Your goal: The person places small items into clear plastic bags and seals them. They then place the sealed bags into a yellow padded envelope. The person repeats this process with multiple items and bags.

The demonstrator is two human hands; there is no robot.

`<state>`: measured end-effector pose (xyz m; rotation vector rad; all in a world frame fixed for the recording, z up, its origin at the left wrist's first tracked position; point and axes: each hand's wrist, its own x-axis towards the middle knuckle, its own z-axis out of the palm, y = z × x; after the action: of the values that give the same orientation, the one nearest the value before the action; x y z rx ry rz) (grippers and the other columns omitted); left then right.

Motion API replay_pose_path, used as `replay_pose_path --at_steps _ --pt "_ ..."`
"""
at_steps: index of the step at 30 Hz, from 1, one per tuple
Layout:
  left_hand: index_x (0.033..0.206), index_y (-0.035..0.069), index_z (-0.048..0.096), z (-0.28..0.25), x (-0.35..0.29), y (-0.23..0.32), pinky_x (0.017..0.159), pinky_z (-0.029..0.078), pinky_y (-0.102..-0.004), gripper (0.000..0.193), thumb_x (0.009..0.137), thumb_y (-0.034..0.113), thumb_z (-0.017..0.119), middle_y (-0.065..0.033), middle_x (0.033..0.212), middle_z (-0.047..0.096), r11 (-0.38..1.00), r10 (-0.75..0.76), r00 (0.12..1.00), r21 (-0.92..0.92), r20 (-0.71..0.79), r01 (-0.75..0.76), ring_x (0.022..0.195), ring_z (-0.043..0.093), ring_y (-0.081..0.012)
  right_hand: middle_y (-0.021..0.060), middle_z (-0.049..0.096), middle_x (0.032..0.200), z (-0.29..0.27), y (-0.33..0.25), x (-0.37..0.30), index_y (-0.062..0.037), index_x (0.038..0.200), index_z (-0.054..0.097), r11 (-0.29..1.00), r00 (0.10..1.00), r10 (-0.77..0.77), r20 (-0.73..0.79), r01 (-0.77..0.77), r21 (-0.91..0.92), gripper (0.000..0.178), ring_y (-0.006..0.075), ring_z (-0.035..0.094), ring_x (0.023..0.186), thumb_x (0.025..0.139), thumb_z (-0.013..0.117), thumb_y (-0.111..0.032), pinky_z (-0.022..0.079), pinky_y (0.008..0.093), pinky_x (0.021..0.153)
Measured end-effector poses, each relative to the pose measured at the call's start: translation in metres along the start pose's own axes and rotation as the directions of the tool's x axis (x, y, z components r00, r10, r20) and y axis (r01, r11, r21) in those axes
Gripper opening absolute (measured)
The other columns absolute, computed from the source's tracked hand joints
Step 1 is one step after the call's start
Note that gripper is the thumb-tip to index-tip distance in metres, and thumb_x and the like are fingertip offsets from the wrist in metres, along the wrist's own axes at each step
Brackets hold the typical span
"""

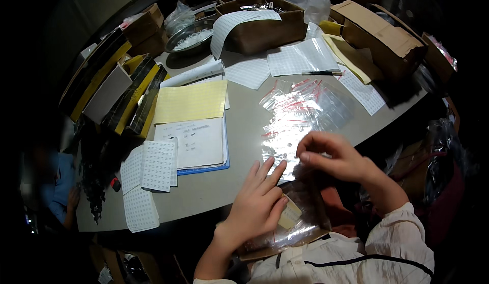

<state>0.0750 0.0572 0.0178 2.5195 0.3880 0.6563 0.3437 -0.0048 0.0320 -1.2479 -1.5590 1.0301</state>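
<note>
My left hand [256, 202] lies at the table's front edge with its fingers stretched out, the tips touching a clear plastic zip bag [286, 171]. Just right of it, my right hand [333, 158] is curled, thumb and fingertips together over the bag's right side; whatever is in the pinch is hidden. Small dark round pieces show on the plastic between the hands. Beyond them spreads a pile of clear zip bags [300, 103] with red seal lines. Below my hands, an open cardboard box [310, 233] at my lap holds more clear bags and a yellowish label.
On the left lie a notebook [191, 144] and printed label sheets [159, 166]. Black-and-yellow boxes [137, 98], a metal bowl [191, 38] of white bits and a cardboard box [270, 32] of metal parts stand farther back. A pen [322, 73] lies behind the bags. Another person's blue sleeve [63, 182] shows far left.
</note>
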Motion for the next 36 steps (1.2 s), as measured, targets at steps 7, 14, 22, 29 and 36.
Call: replay_pose_path --at_steps 7,14,22,29,36 --pt "0.082 -0.001 0.066 0.002 -0.004 -0.005 0.123 0.032 -0.0678 0.018 0.091 0.013 0.074 -0.0187 0.156 0.058 0.999 0.029 0.999 0.013 0.037 -0.03 0.148 0.046 -0.0493 0.0227 0.071 0.086 -0.009 -0.001 0.034 0.0029 0.109 0.065 0.763 0.995 0.031 0.089 0.034 -0.645 0.034 0.0372 0.072 0.081 0.097 0.075 -0.027 0.054 0.0448 0.07" --pt "0.085 -0.002 0.071 -0.003 -0.008 -0.004 0.125 0.031 -0.0643 0.012 0.086 0.008 0.078 -0.0247 0.147 0.064 0.996 -0.053 0.998 -0.08 -0.031 0.05 0.147 0.051 -0.0457 0.0223 0.074 0.09 -0.019 -0.016 0.031 -0.0011 0.115 0.057 0.671 0.984 0.179 0.021 -0.106 -0.733 0.054 0.045 0.072 0.087 0.092 0.083 -0.043 0.055 0.0509 0.073" --pt "0.084 -0.002 0.069 -0.008 -0.007 -0.002 0.127 0.028 -0.0636 0.014 0.086 0.01 0.077 -0.0217 0.159 0.055 0.998 -0.047 0.999 -0.043 0.02 0.048 0.152 0.044 -0.0478 0.0178 0.073 0.087 -0.007 -0.02 0.003 -0.0051 0.125 0.053 0.682 0.974 0.206 0.099 -0.071 -0.728 0.065 0.0373 0.075 0.084 0.089 0.086 -0.048 0.055 0.0448 0.071" --pt "0.083 -0.001 0.068 -0.008 -0.008 -0.004 0.127 0.027 -0.0646 0.013 0.086 0.01 0.076 -0.0181 0.159 0.056 0.999 -0.05 0.997 -0.006 0.051 0.05 0.153 0.041 -0.0478 0.0182 0.07 0.094 -0.013 -0.014 0.015 -0.0054 0.121 0.059 0.873 0.989 0.011 0.146 0.062 -0.484 0.033 0.0369 0.073 0.09 0.091 0.071 -0.012 0.057 0.0465 0.077" --pt "0.082 -0.002 0.067 -0.009 -0.01 -0.005 0.127 0.026 -0.066 0.013 0.085 0.007 0.076 -0.018 0.157 0.058 0.998 -0.059 0.997 -0.021 0.044 0.06 0.152 0.044 -0.0469 0.0161 0.066 0.096 0.014 -0.009 0.011 -0.0037 0.104 0.063 0.476 0.969 -0.239 0.06 0.171 -0.863 0.021 0.0396 0.068 0.088 0.084 0.069 -0.009 0.056 0.048 0.08"
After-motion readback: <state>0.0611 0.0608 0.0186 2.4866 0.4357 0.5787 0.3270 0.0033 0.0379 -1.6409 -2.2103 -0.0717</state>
